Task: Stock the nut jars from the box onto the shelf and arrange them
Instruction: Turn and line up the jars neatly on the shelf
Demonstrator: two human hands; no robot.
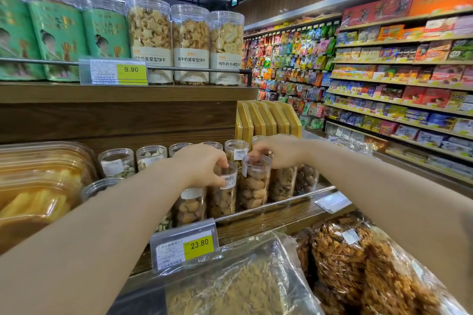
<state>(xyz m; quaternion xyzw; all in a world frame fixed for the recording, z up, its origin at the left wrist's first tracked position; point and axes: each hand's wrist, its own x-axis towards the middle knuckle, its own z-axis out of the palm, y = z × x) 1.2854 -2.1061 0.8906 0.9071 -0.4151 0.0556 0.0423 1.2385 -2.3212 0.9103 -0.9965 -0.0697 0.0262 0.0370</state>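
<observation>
Several clear plastic nut jars stand in rows on the middle wooden shelf (281,215) behind a metal rail. My left hand (202,165) grips the lid end of one nut jar (224,197) in the front row, fingers curled over its top. Just to the right, my right hand (279,151) holds the top of the neighbouring nut jar (256,186), fingertips on its lid. Both jars stand upright on the shelf among the others. More jars with pistachios (116,162) stand at the back left. No box is in view.
A price tag reading 23.80 (185,247) hangs on the shelf edge. Bagged snacks (358,263) lie on the tier below. Clear tubs (43,186) sit at left. Tall biscuit jars (190,43) and green tins fill the upper shelf. An aisle of packaged goods runs at right.
</observation>
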